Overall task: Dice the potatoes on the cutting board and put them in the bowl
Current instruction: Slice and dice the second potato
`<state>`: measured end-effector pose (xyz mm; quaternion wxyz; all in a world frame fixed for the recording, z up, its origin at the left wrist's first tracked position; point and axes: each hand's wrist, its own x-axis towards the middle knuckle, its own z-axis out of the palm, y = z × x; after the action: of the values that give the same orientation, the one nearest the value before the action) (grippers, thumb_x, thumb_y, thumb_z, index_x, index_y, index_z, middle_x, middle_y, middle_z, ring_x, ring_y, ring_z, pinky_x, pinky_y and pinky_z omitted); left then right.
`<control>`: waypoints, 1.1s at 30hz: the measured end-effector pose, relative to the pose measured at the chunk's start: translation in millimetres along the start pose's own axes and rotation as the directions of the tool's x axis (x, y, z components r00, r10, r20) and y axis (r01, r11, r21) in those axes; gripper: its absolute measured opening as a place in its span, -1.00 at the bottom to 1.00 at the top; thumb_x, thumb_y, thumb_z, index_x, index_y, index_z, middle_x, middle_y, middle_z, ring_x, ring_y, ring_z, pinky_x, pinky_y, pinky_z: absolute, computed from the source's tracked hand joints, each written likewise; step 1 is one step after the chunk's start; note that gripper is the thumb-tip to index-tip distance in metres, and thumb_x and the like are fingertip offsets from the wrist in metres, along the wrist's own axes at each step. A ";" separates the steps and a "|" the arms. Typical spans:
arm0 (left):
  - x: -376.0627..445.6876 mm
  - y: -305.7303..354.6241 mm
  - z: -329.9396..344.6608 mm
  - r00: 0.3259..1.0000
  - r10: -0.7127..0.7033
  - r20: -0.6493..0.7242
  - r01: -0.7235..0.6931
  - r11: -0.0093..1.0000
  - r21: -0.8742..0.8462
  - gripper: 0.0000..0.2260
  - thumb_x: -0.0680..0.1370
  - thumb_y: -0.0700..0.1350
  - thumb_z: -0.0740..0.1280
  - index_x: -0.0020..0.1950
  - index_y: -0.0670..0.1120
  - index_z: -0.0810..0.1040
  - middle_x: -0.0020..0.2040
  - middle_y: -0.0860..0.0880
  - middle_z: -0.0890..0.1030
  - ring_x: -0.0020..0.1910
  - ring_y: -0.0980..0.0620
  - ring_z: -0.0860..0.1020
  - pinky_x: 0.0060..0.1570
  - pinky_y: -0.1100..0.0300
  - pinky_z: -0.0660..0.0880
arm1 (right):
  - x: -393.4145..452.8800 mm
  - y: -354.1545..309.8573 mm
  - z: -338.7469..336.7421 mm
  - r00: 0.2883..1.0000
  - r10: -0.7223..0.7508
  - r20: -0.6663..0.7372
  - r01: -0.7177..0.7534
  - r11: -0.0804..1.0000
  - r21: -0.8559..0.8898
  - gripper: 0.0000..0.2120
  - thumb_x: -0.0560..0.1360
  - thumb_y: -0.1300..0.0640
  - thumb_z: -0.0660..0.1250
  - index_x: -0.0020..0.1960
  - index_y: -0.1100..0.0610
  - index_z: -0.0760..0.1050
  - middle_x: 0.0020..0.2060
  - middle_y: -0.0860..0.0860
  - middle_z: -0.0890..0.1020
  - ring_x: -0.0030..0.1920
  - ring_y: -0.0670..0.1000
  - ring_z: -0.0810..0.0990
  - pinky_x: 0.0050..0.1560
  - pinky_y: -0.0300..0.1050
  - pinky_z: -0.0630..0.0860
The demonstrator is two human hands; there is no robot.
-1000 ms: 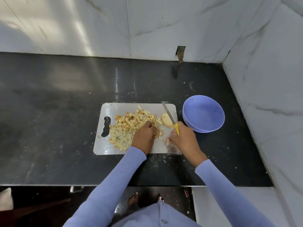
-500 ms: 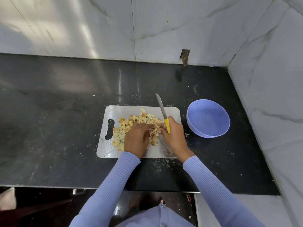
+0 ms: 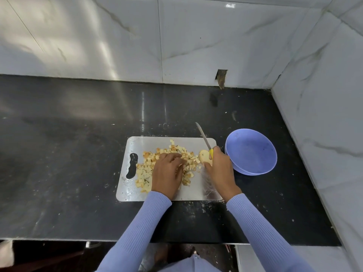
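A pile of diced potato [image 3: 151, 163] covers the left and middle of the grey cutting board [image 3: 137, 191]. My left hand [image 3: 167, 173] rests on the pile with its fingers curled over some cubes. My right hand [image 3: 220, 169] grips a yellow-handled knife [image 3: 204, 139], blade pointing away and up past the board's far edge. An uncut potato piece [image 3: 203, 156] lies just left of that hand, touching it. The purple bowl [image 3: 251, 152] stands right of the board and holds no potato.
The board lies on a black counter [image 3: 78, 154] flecked with crumbs. White marble walls close the back and the right side, near the bowl. The counter's front edge runs just below my forearms.
My right hand has shifted right with the knife, uncovering the uncut potato piece. My left hand has stayed on the diced pile. The view has moved slightly.
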<state>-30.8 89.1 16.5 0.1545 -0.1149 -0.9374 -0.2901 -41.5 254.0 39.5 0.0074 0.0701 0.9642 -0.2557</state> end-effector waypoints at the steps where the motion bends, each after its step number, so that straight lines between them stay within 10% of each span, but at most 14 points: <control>1: -0.3 0.8 0.9 1.000 0.009 -0.002 -0.009 1.000 0.000 -0.86 0.39 -0.27 0.47 -0.11 -0.07 0.68 -0.03 -0.02 0.65 -0.06 -0.06 0.54 -0.16 0.12 0.46 | 1.0 -0.1 2.1 1.000 -0.005 0.011 0.005 1.000 -0.016 -0.73 0.55 0.14 0.33 0.20 0.16 0.37 0.04 0.08 0.58 -0.05 0.00 0.55 -0.06 -0.32 0.40; 13: -7.7 8.2 15.8 0.993 0.111 0.036 -0.114 0.990 0.086 -0.81 0.35 -0.22 0.51 -0.07 -0.06 0.68 0.10 -0.04 0.62 0.06 -0.11 0.52 -0.06 0.04 0.46 | 4.3 -12.2 -5.2 0.997 0.005 -0.076 -0.014 0.993 -0.116 -0.91 0.60 0.21 0.19 0.10 0.16 0.34 -0.29 -0.02 0.42 -0.43 -0.10 0.33 -0.46 -0.33 0.21; 17: -13.3 11.2 24.2 0.943 0.302 0.138 -0.326 0.923 0.205 -0.72 0.37 -0.11 0.51 0.07 0.00 0.66 0.29 -0.10 0.53 0.23 -0.18 0.49 0.19 -0.12 0.42 | -23.1 -11.9 -11.7 0.998 0.033 -0.057 -0.037 0.997 -0.074 -0.91 0.61 0.18 0.19 0.11 0.13 0.34 -0.26 -0.01 0.47 -0.28 -0.02 0.52 -0.18 -0.16 0.56; 22: -9.7 6.6 44.9 0.862 0.389 0.324 -0.489 0.806 0.333 -0.63 0.52 0.12 0.08 0.20 0.14 0.58 0.45 -0.23 0.30 0.44 -0.23 0.23 0.36 -0.24 0.10 | -64.6 -2.3 -16.2 0.996 0.050 0.079 -0.036 0.986 -0.163 -0.90 0.63 0.15 0.13 0.12 0.14 0.28 -0.11 0.06 0.57 -0.15 0.07 0.58 -0.13 -0.07 0.50; 26: 11.1 -0.6 47.1 0.890 0.309 0.336 -0.435 0.797 0.419 -0.70 0.51 0.12 0.30 0.21 0.11 0.58 0.49 -0.26 0.20 0.46 -0.22 0.04 0.37 -0.21 -0.09 | -67.6 -3.3 -6.9 0.998 0.028 0.061 -0.019 0.991 -0.132 -0.86 0.61 0.16 0.16 0.14 0.16 0.30 -0.09 0.11 0.60 -0.13 0.13 0.58 -0.15 -0.03 0.46; 33: 21.0 -5.0 32.9 0.948 0.253 0.192 -0.308 0.881 0.360 -0.72 0.54 0.02 0.20 0.17 0.06 0.60 0.42 -0.27 0.32 0.39 -0.31 0.26 0.23 -0.33 0.26 | -67.3 4.7 -1.6 0.986 0.157 -0.053 -0.138 0.955 0.264 -0.75 0.48 0.17 0.42 0.02 0.11 0.36 0.06 0.07 0.59 0.02 0.02 0.59 0.01 -0.11 0.57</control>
<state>-59.1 106.7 -4.3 0.1484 -0.2369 -0.9579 -0.0659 25.8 250.0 41.9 -0.0180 0.1514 0.9142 -0.3755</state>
